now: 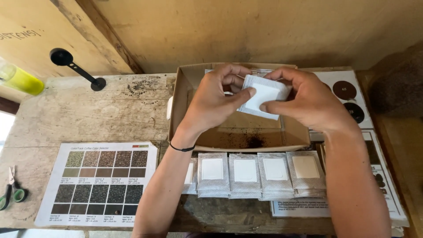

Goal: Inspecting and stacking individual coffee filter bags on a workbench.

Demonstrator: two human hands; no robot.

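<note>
A shallow cardboard box point(240, 132) sits mid-table, dark grounds scattered on its floor. In front of it lie stacks of white sachets point(257, 174) in a row. A colour chart point(99, 183) lies to the left, scissors point(11, 189) at the table's left edge, a black scoop point(75, 68) and a yellow bottle point(20, 79) farther back. Both hands hold one sachet point(262, 97) above the box: the left hand point(216, 99) pinches its left edge, the right hand point(304, 99) grips its right side. Bare wood lies open left of the box.
</note>
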